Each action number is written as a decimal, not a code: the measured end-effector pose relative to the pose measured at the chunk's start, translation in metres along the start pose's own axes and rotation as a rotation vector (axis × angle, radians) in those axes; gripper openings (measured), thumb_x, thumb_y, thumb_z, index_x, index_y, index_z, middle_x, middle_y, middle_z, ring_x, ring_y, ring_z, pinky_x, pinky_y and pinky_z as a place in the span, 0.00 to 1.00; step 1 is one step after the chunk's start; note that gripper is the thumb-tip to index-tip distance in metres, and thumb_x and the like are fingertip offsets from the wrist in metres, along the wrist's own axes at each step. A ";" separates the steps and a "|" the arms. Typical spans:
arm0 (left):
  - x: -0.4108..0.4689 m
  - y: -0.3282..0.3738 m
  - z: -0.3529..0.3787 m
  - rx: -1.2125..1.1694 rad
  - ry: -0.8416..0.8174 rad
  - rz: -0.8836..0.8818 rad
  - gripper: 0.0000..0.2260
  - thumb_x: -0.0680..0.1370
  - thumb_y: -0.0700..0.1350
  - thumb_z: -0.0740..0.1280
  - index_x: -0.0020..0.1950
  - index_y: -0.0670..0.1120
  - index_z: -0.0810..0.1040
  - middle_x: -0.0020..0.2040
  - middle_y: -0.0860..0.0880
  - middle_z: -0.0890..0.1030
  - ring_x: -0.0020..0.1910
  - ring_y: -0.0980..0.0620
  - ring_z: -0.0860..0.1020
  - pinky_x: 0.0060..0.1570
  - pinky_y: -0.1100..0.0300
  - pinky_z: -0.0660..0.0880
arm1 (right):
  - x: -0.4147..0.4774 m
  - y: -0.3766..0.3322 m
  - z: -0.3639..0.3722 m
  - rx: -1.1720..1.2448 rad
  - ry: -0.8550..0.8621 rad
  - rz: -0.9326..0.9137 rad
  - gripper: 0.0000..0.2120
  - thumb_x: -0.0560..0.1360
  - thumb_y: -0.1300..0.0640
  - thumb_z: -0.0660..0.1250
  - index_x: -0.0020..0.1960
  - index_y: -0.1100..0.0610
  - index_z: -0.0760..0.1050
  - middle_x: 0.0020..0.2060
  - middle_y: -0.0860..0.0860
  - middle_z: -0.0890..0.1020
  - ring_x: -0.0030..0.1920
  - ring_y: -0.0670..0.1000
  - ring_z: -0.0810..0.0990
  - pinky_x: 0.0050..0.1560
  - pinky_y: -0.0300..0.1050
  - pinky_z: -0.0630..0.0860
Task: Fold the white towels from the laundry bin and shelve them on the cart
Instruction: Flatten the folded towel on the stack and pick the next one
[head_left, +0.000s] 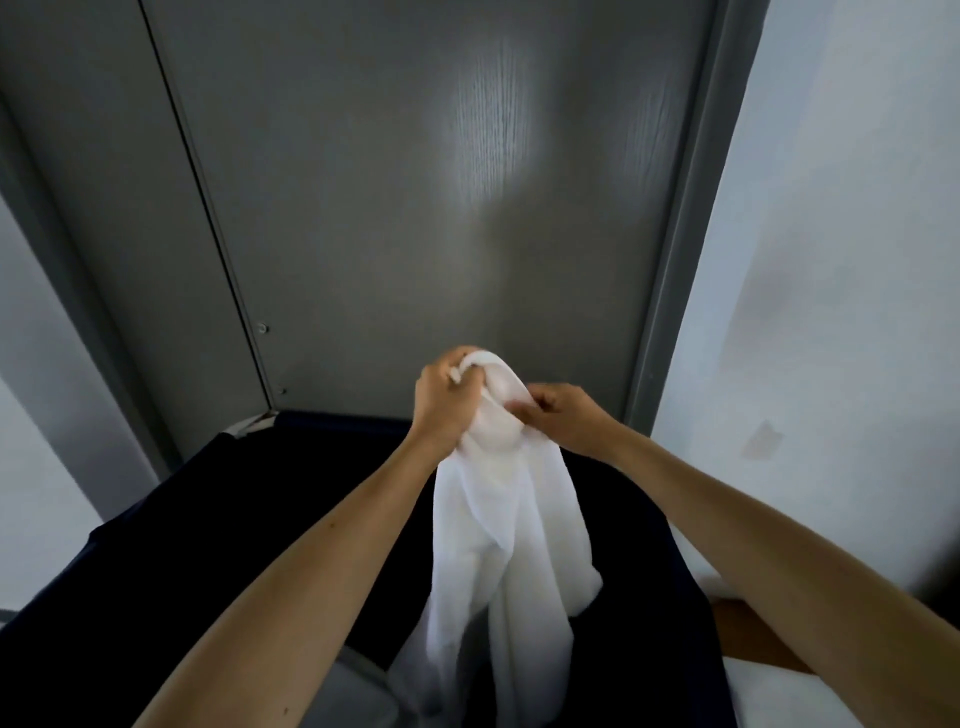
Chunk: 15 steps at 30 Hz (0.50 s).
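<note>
A white towel (511, 530) hangs bunched and unfolded above the dark navy laundry bin (218, 525). My left hand (441, 397) grips the towel's top, with cloth wrapped over the fingers. Just to its right, my right hand (563, 415) pinches an edge of the same towel. The towel's lower end drops down into the bin's dark inside. The cart is not in view.
A grey door (415, 208) stands close behind the bin, set in a grey frame (680, 291). White walls (841, 260) flank it on both sides. Something white (779, 696) lies at the bottom right, beside a brown surface (748, 639).
</note>
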<state>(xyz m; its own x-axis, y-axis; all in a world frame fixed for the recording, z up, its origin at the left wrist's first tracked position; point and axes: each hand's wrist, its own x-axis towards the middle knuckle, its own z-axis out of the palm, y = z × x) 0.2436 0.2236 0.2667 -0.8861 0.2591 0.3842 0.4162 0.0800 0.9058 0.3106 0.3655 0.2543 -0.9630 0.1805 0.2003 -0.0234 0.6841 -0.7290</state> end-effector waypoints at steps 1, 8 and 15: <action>0.003 0.005 0.001 -0.085 0.054 -0.004 0.09 0.72 0.41 0.60 0.38 0.52 0.76 0.34 0.58 0.77 0.32 0.65 0.74 0.34 0.72 0.69 | -0.004 0.006 0.001 0.014 -0.042 0.050 0.18 0.77 0.49 0.64 0.30 0.52 0.69 0.27 0.42 0.70 0.28 0.39 0.67 0.33 0.34 0.65; 0.027 -0.001 -0.029 -0.105 0.230 -0.118 0.13 0.74 0.38 0.60 0.30 0.49 0.68 0.24 0.57 0.67 0.24 0.59 0.65 0.27 0.65 0.63 | -0.018 0.037 -0.014 -0.196 -0.074 0.200 0.12 0.80 0.53 0.60 0.54 0.59 0.78 0.47 0.55 0.79 0.49 0.52 0.78 0.46 0.37 0.69; -0.006 -0.036 -0.014 0.314 -0.424 -0.017 0.31 0.67 0.47 0.77 0.68 0.53 0.70 0.61 0.58 0.73 0.58 0.60 0.72 0.57 0.66 0.68 | -0.006 0.016 0.006 -0.304 -0.040 -0.069 0.10 0.79 0.62 0.61 0.54 0.65 0.78 0.52 0.57 0.81 0.55 0.54 0.78 0.48 0.33 0.66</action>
<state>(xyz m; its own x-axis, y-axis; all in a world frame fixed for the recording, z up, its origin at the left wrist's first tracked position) 0.2308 0.2052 0.2340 -0.7600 0.6169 0.2044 0.5008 0.3554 0.7892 0.3147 0.3710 0.2377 -0.9718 0.1024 0.2122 -0.0136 0.8748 -0.4842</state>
